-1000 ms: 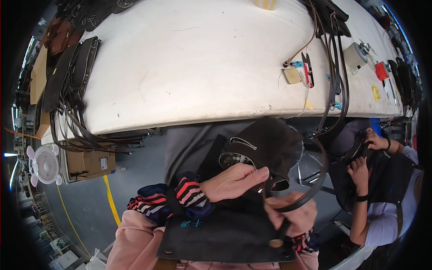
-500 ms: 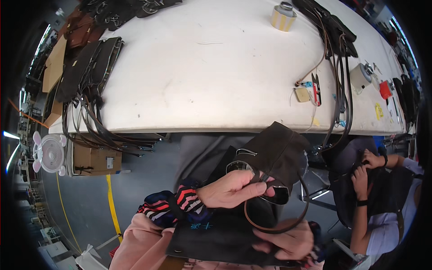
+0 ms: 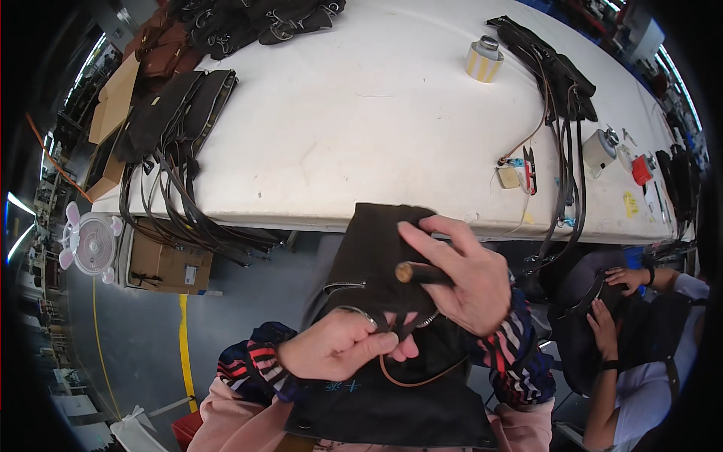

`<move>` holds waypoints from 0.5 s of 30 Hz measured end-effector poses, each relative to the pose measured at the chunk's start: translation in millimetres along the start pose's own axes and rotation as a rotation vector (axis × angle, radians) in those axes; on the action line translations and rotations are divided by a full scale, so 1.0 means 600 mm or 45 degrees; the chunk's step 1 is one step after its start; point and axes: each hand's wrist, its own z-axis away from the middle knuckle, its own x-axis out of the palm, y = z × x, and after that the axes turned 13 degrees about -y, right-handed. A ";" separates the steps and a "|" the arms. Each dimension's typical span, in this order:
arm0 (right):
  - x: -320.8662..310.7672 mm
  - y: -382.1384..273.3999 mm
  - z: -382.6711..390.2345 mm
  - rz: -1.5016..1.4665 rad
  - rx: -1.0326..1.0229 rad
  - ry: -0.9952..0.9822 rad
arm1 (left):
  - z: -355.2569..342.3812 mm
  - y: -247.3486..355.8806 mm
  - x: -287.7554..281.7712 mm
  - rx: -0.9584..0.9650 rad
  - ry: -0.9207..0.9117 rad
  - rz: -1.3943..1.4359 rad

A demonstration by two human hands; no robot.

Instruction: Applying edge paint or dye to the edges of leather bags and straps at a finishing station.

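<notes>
A dark brown bag (image 3: pixel 376 245) stands at the table's front edge, over my lap, with its zipped opening toward me. My left hand (image 3: pixel 339 345) is closed on the rim of that opening, thumb and fingers pinching the material by the zipper. My right hand (image 3: pixel 473 275) rests its outstretched fingers against the bag's right side. Within its grip is a short dark rod with a round tan end (image 3: pixel 410 272); the rest of the tool is hidden. Below the opening curves a thin brown strap (image 3: pixel 414 384). A black apron (image 3: pixel 392 414) covers my lap.
Strapped dark bags (image 3: pixel 162 120) lie stacked at the table's left, more dark bags (image 3: pixel 557 71) at the right. Red-handled snips (image 3: pixel 530 172), a yellowish block (image 3: pixel 509 178) and a striped tin (image 3: pixel 483 60) sit on the white table (image 3: pixel 316 151). A co-worker's hands (image 3: pixel 614 316) work at right.
My right hand has come up from my lap to the bag and now holds the dark rod. The bag has swung left and straightened, while my left hand keeps its pinch on the rim.
</notes>
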 end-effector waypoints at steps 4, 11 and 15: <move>0.046 0.050 -0.007 -0.233 0.049 -0.306 | -0.008 -0.010 -0.018 -0.124 0.063 0.399; 0.074 0.161 -0.023 -1.680 0.236 -0.386 | -0.128 -0.063 -0.096 0.077 0.077 0.313; 0.096 0.168 0.003 -1.304 0.491 0.019 | -0.149 -0.094 -0.115 0.132 0.119 0.335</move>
